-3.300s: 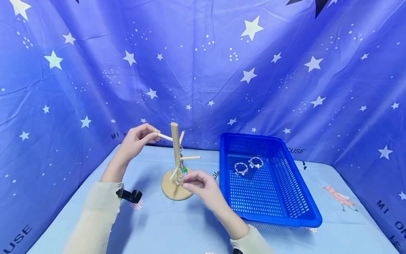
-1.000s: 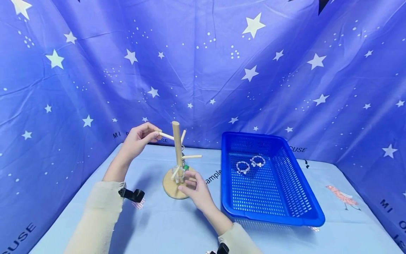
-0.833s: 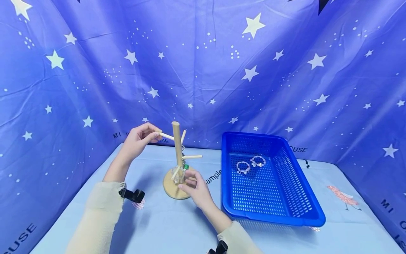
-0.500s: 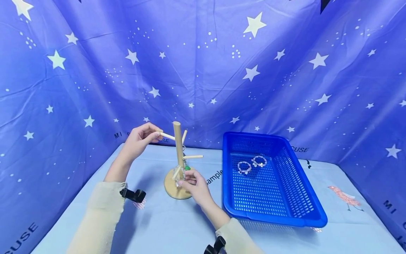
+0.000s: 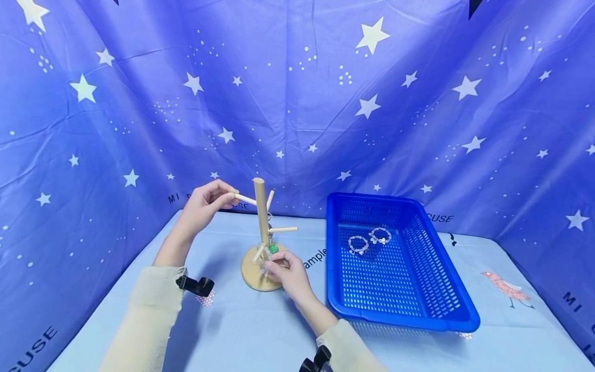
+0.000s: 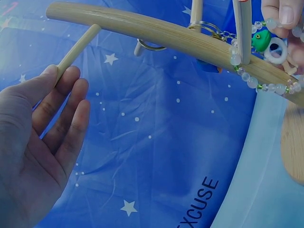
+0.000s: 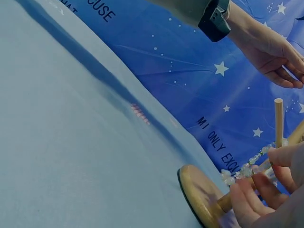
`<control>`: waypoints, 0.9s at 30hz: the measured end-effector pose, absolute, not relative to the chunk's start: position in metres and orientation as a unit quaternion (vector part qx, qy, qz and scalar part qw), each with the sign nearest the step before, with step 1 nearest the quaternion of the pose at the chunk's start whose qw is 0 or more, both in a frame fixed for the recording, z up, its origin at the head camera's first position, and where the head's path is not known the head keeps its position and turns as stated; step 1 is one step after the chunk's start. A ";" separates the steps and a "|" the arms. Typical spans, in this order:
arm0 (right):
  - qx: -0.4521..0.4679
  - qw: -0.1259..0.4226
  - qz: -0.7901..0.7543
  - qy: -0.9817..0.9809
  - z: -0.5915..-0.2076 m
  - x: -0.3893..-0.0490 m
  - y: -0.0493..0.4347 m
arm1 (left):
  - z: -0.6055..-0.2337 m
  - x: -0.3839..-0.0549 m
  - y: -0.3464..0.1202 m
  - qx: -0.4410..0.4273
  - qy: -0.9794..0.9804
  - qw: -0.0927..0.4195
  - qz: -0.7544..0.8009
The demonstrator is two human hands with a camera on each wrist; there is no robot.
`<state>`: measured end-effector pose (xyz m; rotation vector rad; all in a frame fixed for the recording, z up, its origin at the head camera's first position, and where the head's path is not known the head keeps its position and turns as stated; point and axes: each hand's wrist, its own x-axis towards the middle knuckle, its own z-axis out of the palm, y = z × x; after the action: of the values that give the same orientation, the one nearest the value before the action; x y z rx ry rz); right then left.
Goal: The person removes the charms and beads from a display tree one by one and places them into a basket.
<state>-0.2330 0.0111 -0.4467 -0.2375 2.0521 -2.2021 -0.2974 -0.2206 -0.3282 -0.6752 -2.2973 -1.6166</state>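
Note:
A wooden stand (image 5: 261,212) with several pegs rises from a round base (image 5: 251,279). My left hand (image 5: 204,201) pinches the tip of its upper left peg (image 6: 78,50) between thumb and index finger, other fingers loosely bent. Low on the post, a bracelet (image 6: 251,81) of clear and pale beads with small green ones hangs around the front peg (image 7: 279,121). With thumb and fingertips my right hand (image 5: 290,271) pinches that bracelet at its right side, hiding some beads. A keyring with a green charm (image 6: 260,42) hangs from a peg behind.
Right of the stand is a blue perforated basket (image 5: 404,323). Inside lie two pinkish beaded bracelets, one on the left (image 5: 358,245) and one on the right (image 5: 380,236). A starry blue curtain (image 5: 297,103) hangs behind the cloth-covered table (image 5: 223,330).
A second ago my right fingers were spread beside the bracelet; now they have closed on its beads. My left hand stays on the same peg. The basket's bracelets have not moved.

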 end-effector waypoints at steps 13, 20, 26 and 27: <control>-0.096 0.070 -0.761 0.638 -0.448 -0.230 0.012 | -0.327 -0.296 -0.220 -0.233 -0.790 0.127 -0.553; -0.102 0.054 -0.763 0.636 -0.445 -0.228 0.013 | -0.327 -0.296 -0.220 -0.229 -0.790 0.126 -0.554; -0.104 0.058 -0.762 0.637 -0.444 -0.226 0.014 | -0.327 -0.296 -0.220 -0.229 -0.790 0.126 -0.554; -0.106 0.057 -0.761 0.638 -0.443 -0.225 0.014 | -0.327 -0.296 -0.220 -0.229 -0.790 0.125 -0.554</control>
<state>-0.2252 0.0138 -0.4432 -0.3224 1.9338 -2.3070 -0.2958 -0.2199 -0.3269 -0.6676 -2.3025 -1.6140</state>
